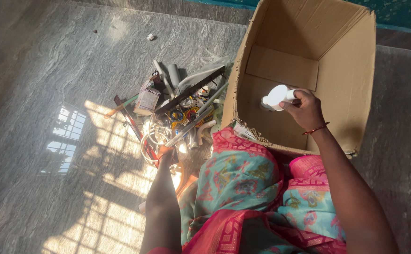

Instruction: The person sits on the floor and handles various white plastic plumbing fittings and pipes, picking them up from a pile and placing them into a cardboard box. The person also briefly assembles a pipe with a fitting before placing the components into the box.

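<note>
White bulb (276, 96) hangs inside the cardboard box (346, 80), my right hand (306, 110) pinching its base; at nine o'clock my left hand (165, 153) grips a thin rod (196, 120) from the clutter pile (177, 110).

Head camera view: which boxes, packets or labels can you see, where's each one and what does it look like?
Cardboard box: upper right on the floor, open, plain brown; the right hand holds a white bulb inside it.
Small packet: in the clutter left of the box, flat, whitish-brown with print.
</note>
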